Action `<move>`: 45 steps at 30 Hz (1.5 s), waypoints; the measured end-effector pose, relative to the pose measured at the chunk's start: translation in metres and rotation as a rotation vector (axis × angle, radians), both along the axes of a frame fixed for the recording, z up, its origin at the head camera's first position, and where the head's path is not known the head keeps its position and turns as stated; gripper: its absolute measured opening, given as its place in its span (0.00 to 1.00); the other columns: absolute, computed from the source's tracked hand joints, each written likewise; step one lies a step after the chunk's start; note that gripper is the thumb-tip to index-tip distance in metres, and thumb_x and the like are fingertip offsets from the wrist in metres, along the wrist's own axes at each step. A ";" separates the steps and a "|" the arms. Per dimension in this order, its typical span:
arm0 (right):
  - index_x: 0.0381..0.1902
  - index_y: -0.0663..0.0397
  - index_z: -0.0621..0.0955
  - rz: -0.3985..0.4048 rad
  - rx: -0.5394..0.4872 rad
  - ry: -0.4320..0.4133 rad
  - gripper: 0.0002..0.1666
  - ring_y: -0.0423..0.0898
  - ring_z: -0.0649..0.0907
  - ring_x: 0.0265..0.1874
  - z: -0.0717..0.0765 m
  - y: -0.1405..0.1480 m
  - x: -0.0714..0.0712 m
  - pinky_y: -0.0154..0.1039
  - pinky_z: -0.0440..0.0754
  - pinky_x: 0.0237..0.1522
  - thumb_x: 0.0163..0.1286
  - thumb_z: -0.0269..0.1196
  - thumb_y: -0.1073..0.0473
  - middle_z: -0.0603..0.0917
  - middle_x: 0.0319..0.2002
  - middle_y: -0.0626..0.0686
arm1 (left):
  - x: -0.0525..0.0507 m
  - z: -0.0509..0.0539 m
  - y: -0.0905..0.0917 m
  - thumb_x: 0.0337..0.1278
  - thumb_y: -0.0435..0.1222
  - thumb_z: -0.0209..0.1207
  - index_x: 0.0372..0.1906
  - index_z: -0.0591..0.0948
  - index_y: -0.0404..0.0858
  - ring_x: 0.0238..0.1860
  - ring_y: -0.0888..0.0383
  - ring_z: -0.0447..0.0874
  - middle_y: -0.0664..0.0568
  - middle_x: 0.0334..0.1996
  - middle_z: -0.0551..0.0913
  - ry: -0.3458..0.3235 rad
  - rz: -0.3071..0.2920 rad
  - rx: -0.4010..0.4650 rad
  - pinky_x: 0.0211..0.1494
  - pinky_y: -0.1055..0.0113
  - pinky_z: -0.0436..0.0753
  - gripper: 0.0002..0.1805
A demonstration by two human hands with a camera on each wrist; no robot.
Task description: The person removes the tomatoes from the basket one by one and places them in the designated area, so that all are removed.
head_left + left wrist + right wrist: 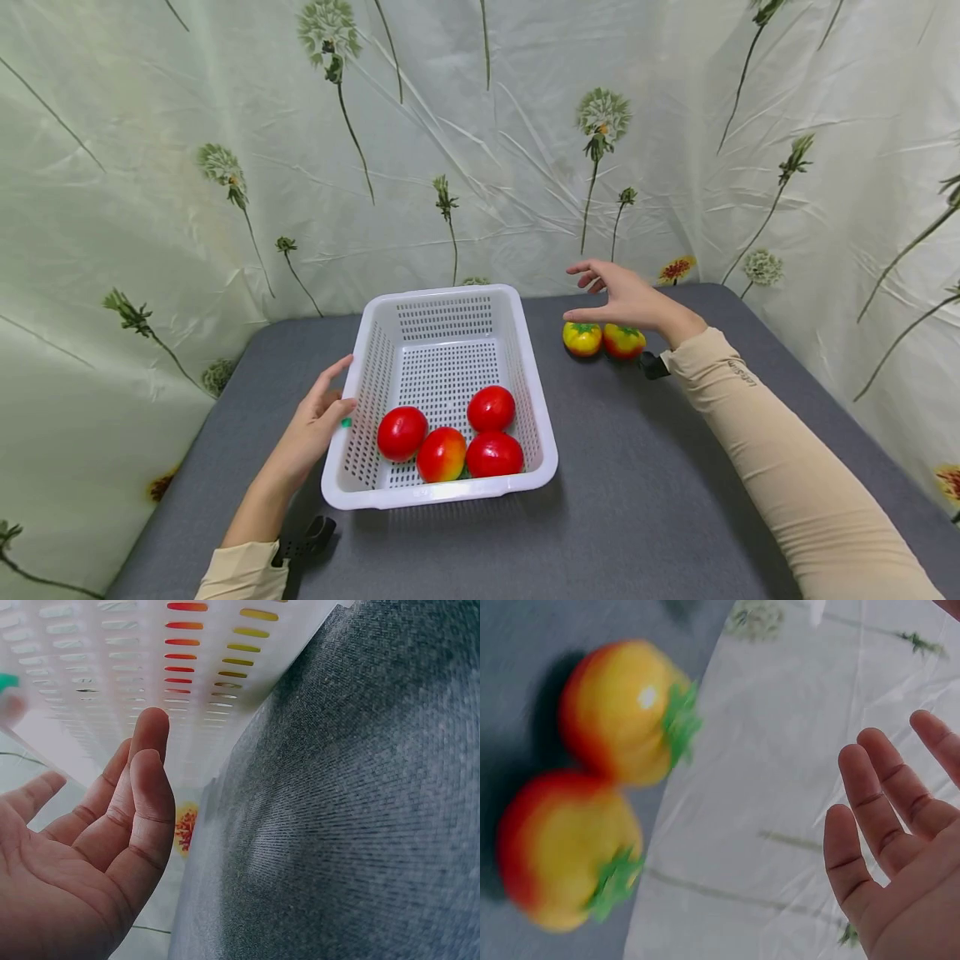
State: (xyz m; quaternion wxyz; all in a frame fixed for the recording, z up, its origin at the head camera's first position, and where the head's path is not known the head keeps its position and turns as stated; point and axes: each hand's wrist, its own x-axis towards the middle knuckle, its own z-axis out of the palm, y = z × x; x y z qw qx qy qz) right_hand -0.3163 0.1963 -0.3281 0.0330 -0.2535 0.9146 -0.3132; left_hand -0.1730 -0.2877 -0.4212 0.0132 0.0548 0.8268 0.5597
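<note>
In the head view a white plastic basket [536, 400] stands mid-table, holding several shiny red fruits, one a red-and-yellow fruit [442, 455]. My left hand [311, 425] is at the basket's left side, thumb and forefinger by its rim. The left wrist view shows the left hand's [97, 847] fingers loosely bent beside the slotted wall [112, 682]. To the right, my right hand [630, 298] hovers over two yellow-and-red, tomato-like fruits [582, 339] with green leafy tops. In the right wrist view these fruits [619, 712] lie apart from the spread fingers, which hold nothing.
A grey cloth-covered table [637, 500] lies beneath everything. Behind and around it hangs a pale curtain [510, 167] printed with dandelions. A small green mark [346, 422] shows near the left hand's thumb.
</note>
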 end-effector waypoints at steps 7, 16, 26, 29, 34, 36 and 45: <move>0.77 0.52 0.71 0.062 -0.043 -0.011 0.45 0.63 0.79 0.66 0.003 -0.037 -0.001 0.63 0.77 0.71 0.68 0.76 0.46 0.76 0.72 0.59 | 0.000 0.000 0.000 0.82 0.35 0.48 0.88 0.53 0.54 0.53 0.40 0.89 0.28 0.67 0.76 0.004 0.001 -0.006 0.45 0.48 0.94 0.37; 0.76 0.50 0.72 0.164 -0.081 -0.035 0.46 0.61 0.80 0.64 0.007 -0.095 0.003 0.60 0.82 0.66 0.65 0.77 0.46 0.79 0.66 0.62 | 0.001 0.003 0.000 0.82 0.35 0.49 0.88 0.53 0.54 0.52 0.40 0.90 0.28 0.66 0.76 0.004 0.005 -0.002 0.43 0.49 0.94 0.37; 0.76 0.48 0.72 0.266 -0.063 -0.073 0.45 0.56 0.80 0.64 0.001 -0.149 0.007 0.53 0.84 0.66 0.66 0.75 0.44 0.80 0.66 0.57 | 0.000 0.001 -0.001 0.83 0.36 0.49 0.88 0.53 0.55 0.52 0.41 0.89 0.28 0.67 0.76 0.004 -0.011 0.004 0.44 0.49 0.94 0.37; 0.76 0.48 0.72 0.290 -0.062 -0.084 0.46 0.53 0.80 0.62 0.005 -0.161 0.012 0.51 0.84 0.65 0.65 0.76 0.44 0.80 0.66 0.57 | 0.001 0.001 -0.001 0.82 0.35 0.49 0.88 0.53 0.55 0.53 0.40 0.89 0.28 0.67 0.76 0.004 -0.002 -0.001 0.44 0.48 0.94 0.37; 0.75 0.48 0.73 0.331 -0.051 -0.084 0.45 0.53 0.81 0.62 0.008 -0.183 0.017 0.50 0.84 0.66 0.65 0.77 0.43 0.81 0.66 0.56 | 0.002 0.000 -0.002 0.81 0.35 0.49 0.88 0.53 0.55 0.54 0.39 0.89 0.28 0.68 0.76 -0.002 0.008 -0.004 0.45 0.45 0.93 0.38; 0.76 0.48 0.72 0.351 -0.039 -0.095 0.45 0.53 0.81 0.63 0.007 -0.192 0.019 0.49 0.84 0.66 0.66 0.76 0.44 0.81 0.67 0.56 | 0.002 0.000 -0.002 0.82 0.35 0.49 0.88 0.53 0.55 0.54 0.39 0.89 0.28 0.68 0.76 -0.006 0.010 -0.002 0.45 0.45 0.93 0.38; 0.77 0.48 0.72 0.429 0.054 -0.127 0.45 0.52 0.82 0.62 -0.003 -0.224 0.033 0.44 0.86 0.62 0.66 0.76 0.44 0.81 0.66 0.55 | 0.000 0.000 -0.001 0.83 0.36 0.49 0.88 0.53 0.56 0.55 0.39 0.89 0.28 0.69 0.76 -0.011 0.004 0.005 0.46 0.47 0.94 0.37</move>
